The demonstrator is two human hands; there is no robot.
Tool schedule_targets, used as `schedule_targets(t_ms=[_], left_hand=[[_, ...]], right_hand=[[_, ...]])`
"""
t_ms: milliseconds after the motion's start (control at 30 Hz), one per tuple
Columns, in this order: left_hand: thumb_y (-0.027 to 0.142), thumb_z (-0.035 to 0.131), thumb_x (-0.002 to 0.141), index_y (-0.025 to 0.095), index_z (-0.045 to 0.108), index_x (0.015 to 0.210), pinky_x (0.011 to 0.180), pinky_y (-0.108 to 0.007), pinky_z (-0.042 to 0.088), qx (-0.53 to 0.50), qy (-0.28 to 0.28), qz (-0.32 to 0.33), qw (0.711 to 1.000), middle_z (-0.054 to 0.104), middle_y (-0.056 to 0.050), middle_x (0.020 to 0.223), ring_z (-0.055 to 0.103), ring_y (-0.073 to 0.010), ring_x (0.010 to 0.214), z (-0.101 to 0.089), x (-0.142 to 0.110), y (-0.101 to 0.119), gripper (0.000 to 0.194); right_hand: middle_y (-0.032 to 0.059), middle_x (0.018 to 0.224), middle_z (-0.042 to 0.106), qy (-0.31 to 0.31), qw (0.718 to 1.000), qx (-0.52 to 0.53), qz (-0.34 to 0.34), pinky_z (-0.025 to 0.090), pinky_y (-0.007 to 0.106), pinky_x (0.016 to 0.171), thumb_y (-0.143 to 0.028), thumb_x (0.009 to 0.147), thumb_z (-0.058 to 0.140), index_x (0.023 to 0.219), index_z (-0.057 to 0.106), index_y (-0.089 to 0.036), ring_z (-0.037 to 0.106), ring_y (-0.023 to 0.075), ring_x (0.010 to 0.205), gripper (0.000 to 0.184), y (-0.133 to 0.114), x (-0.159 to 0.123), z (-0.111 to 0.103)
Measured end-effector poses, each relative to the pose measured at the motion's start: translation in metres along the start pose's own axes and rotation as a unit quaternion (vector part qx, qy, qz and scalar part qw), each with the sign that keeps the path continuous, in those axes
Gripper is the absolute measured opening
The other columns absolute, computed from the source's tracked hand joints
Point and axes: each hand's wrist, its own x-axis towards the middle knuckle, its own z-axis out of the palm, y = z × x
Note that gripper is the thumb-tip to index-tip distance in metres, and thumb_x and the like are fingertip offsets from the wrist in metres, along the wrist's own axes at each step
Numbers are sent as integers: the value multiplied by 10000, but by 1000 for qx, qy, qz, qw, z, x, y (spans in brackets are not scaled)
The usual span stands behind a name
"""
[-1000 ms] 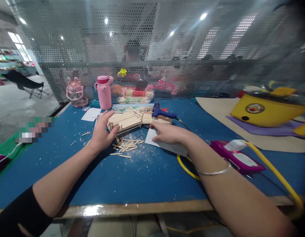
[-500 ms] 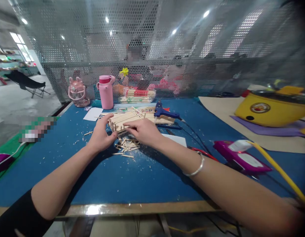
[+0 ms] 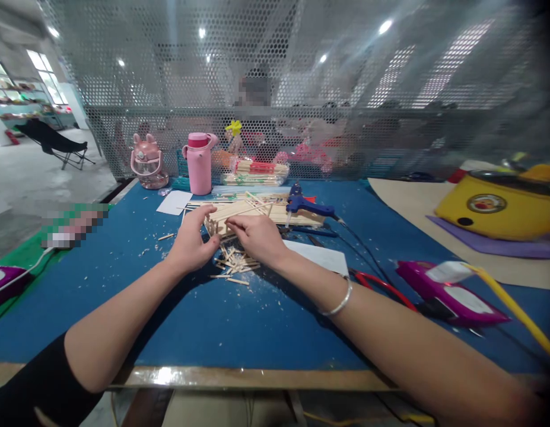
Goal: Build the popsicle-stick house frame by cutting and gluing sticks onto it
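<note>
A small structure of pale wooden sticks (image 3: 222,224) is between my hands in the head view. My left hand (image 3: 191,242) holds its left side, thumb in front and fingers behind. The fingers of my right hand (image 3: 262,238) are pinched together at its front right; whatever they hold is too small or hidden to make out. Short cut sticks (image 3: 237,264) lie scattered just below it on the blue table mat (image 3: 177,323). Right behind my right hand, a blue glue gun (image 3: 311,207) rests near a pile of long sticks (image 3: 301,218).
Beyond the sticks stand a pink bottle (image 3: 199,169) and a clear pink jug (image 3: 149,166). White paper (image 3: 319,256), red-handled pliers (image 3: 384,286), a purple power strip (image 3: 452,296) and a yellow pot (image 3: 492,207) are on the right. A perforated metal screen (image 3: 301,77) closes the back.
My right fingers have gone from a stretched index finger to a tighter pinch at the structure's front. My left hand keeps its hold. The whole view has shifted slightly.
</note>
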Motion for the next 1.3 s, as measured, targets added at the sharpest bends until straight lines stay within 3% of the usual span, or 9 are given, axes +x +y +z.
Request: schedule_targets(t_ms=[533,600,733,900,1000,1067,1133,1200,1300], left_hand=[[69,488,605,158,490,1138,942,-416,399,18,-20,-5,1000,500,-116,1267,449,-235,1165,-5,3,7,540],[78,490,611,151,489,1154,932,-401,407,38,-5,-31,999,513,-115,1253,467,-233,1142,-12,7,4,548],[121,489,654,133,579,1049,868,-380,436,132,9,-158,979,612,-116,1064,559,-233,974,-35,16,-14,406],[237,483,721,135,624,959,783,-343,445,171,14,-191,967,642,-96,895,578,-201,785,-48,18,-26,294],[225,483,714,160,606,945,723,-296,438,125,-7,-144,982,640,-56,805,571,-171,733,-41,14,-14,270],[197,497,687,174,587,899,663,-272,426,98,-54,-110,988,630,-38,765,561,-158,691,-33,9,-2,232],[230,530,677,186,561,799,588,-261,400,100,-102,-100,985,616,-33,724,545,-160,647,-26,5,9,134],[327,568,680,195,538,724,528,-260,358,131,-123,-104,978,607,-39,693,531,-168,603,-20,1,16,142],[426,579,687,199,522,682,487,-259,306,170,-119,-121,971,599,-54,669,526,-181,572,-13,-2,18,234]], right_hand=[[23,979,697,9,999,41,-32,489,280,764,-192,830,469,979,687,-217,651,166,894,265,7,-4,2],[20,986,694,32,997,50,-42,492,275,767,-190,830,462,985,683,-218,649,158,902,272,7,-7,-1],[29,936,708,105,991,66,-55,494,272,743,-219,826,459,933,694,-198,657,154,852,259,7,-12,-18],[48,825,702,177,984,4,15,477,305,688,-265,816,462,911,683,-181,639,171,748,255,30,-2,-54],[89,825,667,122,975,-127,137,448,341,667,-212,756,510,889,666,-176,606,213,763,207,67,3,-70],[187,1005,611,45,944,-243,217,424,379,678,-237,717,576,974,624,-147,570,288,887,277,94,2,-74],[279,996,586,10,929,-266,256,406,419,672,-269,694,618,969,607,-77,553,354,901,335,115,-2,-72],[258,983,602,-58,911,-280,298,403,392,671,-262,738,582,1060,548,-90,570,325,886,367,128,-6,-66],[212,988,622,-70,896,-294,325,400,366,681,-307,783,540,1167,457,-120,590,289,866,435,135,-9,-60]])
